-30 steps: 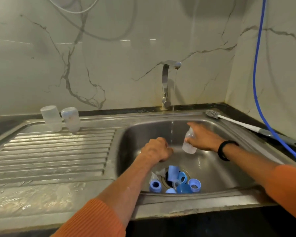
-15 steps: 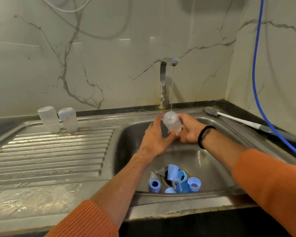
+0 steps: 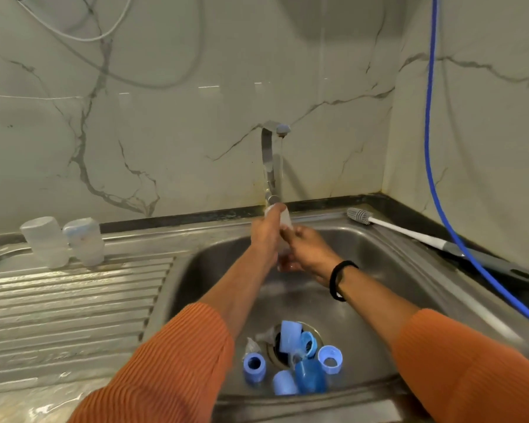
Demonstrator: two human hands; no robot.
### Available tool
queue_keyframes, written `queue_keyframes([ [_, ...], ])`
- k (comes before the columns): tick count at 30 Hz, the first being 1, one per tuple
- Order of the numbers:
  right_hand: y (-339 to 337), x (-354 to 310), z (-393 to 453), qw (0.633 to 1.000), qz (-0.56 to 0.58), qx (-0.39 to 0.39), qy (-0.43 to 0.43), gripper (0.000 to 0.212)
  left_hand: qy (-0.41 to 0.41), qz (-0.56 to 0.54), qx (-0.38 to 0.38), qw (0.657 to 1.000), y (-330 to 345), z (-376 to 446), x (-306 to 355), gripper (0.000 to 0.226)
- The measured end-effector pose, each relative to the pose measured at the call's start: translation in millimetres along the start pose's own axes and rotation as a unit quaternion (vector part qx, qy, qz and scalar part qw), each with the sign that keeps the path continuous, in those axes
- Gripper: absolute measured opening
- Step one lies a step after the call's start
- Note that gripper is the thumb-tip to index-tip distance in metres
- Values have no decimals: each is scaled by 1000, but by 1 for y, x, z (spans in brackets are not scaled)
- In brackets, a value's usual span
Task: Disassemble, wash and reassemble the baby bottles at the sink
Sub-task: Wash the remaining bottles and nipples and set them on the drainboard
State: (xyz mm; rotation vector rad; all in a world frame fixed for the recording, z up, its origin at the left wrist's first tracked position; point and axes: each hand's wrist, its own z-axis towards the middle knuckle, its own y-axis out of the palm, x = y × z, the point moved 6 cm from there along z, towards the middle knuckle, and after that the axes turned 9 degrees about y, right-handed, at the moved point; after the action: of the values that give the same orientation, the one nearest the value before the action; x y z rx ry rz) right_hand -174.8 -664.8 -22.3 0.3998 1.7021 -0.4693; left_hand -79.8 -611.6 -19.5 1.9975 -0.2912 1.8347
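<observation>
Under the steel tap (image 3: 271, 154), at the frame's centre, both hands hold one clear plastic baby bottle (image 3: 285, 225) over the stainless sink (image 3: 379, 270).

Left hand (image 3: 264, 232) curls round its upper part, right hand (image 3: 303, 251) grips lower down; blur hides the fingers. Blue caps and rings (image 3: 300, 361) lie around the drain, lower centre. Two frosted bottles (image 3: 63, 241) stand at the left on the drainboard (image 3: 68, 303); a white bottle brush (image 3: 409, 232) lies at the right.

A home kitchen: steel sink (image 3: 196, 270), tap (image 3: 271, 160), marble-look wall tiles (image 3: 165, 117).
</observation>
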Motion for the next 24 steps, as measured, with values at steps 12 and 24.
queue_keyframes([
  [12,-27,-7,19,990,34,135,-13,50,254,124,36,958,5,20,27,33],
  [24,-13,-25,17,942,-161,216,-201,47,80,366,-1,927,-32,6,42,55],
])
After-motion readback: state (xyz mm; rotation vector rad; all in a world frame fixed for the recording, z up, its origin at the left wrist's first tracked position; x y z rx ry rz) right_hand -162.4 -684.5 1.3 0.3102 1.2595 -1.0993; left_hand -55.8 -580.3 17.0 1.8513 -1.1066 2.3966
